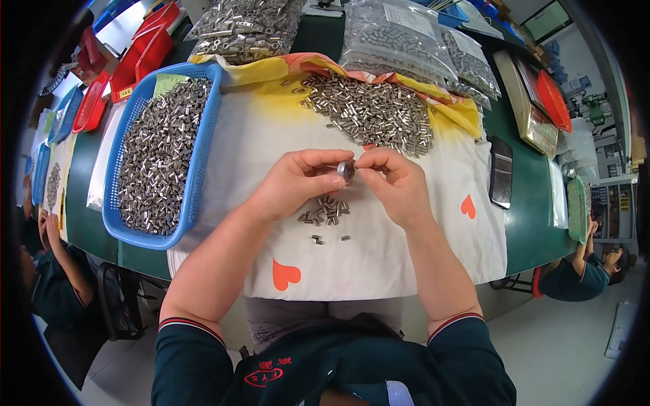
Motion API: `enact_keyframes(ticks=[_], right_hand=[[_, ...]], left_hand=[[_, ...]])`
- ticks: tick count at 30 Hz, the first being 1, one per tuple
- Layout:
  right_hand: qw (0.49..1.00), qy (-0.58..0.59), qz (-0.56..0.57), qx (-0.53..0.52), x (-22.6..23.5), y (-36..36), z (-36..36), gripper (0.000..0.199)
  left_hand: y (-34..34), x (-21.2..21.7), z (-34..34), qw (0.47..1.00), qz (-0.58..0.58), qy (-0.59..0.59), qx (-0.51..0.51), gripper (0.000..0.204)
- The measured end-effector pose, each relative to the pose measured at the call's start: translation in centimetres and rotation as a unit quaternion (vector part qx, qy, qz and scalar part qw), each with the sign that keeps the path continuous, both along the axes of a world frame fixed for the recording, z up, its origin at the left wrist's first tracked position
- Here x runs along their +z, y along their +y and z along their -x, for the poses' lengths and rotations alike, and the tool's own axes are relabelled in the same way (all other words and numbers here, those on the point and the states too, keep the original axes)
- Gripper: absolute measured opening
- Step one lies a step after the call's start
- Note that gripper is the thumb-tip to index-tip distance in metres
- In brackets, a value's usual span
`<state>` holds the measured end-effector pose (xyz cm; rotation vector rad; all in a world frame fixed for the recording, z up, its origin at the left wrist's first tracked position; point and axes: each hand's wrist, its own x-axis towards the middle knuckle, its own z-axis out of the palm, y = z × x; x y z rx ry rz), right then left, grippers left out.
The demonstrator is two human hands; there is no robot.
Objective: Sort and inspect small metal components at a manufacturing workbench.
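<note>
Over the middle of a white cloth (223, 169), my left hand (294, 183) pinches a small round metal ring (344, 170) between thumb and fingers. My right hand (399, 186) is closed in a pinch at the ring's right side; what its fingertips hold is too small and hidden to make out. Below the hands lies a small cluster of short metal cylinders (328, 212), with a few loose ones nearer to me. Farther back, a large heap of the same kind of cylinders (372, 111) spreads over the cloth.
A blue plastic basket (208, 128) full of metal cylinders stands at left. Clear bags of metal parts (399, 44) line the back. A black phone (501, 172) lies at right, near a red tray (554, 100). Other people sit at far left and far right (575, 277).
</note>
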<state>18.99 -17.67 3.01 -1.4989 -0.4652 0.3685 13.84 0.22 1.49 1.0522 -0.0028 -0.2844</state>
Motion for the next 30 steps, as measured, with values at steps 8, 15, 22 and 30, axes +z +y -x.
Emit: enact_keyframes(ticks=[8, 15, 22, 30], right_hand=[[0.962, -0.223, 0.156, -0.022, 1.1, 0.1, 0.7, 0.009], [0.913, -0.356, 0.19, -0.056, 0.5, 0.5, 1.0, 0.011], [0.974, -0.142, 0.176, 0.018, 1.2, -0.2, 0.2, 0.011], [0.945, -0.161, 0.252, -0.129, -0.3, -1.4, -2.7, 0.009]], left_hand=[[-0.1, 0.0, 0.0, 0.995, -0.104, 0.005, 0.013, 0.036], [-0.6, 0.0, 0.1, 0.989, -0.139, -0.004, 0.043, 0.034], [-0.6, 0.3, -0.1, 0.989, -0.149, 0.003, 0.013, 0.034], [-0.8, 0.5, 0.3, 0.976, -0.214, -0.004, -0.037, 0.033]])
